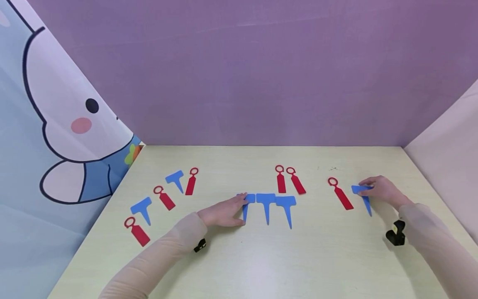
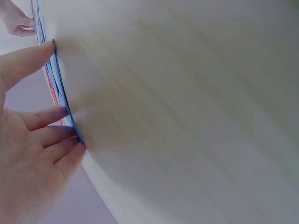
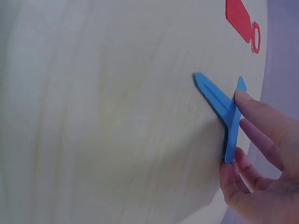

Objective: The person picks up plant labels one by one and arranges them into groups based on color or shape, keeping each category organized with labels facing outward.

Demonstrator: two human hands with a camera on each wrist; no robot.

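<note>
In the head view my left hand (image 1: 224, 211) rests on a blue T-shaped plant label (image 1: 251, 198), the leftmost of three in a row. The left wrist view shows its thumb at one end of the thin blue label (image 2: 61, 84) and its extended fingers along the other. To its right lie a second blue label (image 1: 266, 203) and a third (image 1: 286, 205). My right hand (image 1: 384, 192) pinches the head of another blue T-shaped label (image 1: 367, 205). The right wrist view shows this label (image 3: 215, 97) with thumb and fingertips on its crossbar, stem angled along the table.
A red ring-topped tag (image 1: 341, 197) lies left of my right hand. Two more red tags (image 1: 281, 182) lie behind the blue row. Several red tags (image 1: 140, 236) and two blue labels (image 1: 142, 209) are scattered at the table's left. A purple backdrop (image 1: 254, 83) rises behind.
</note>
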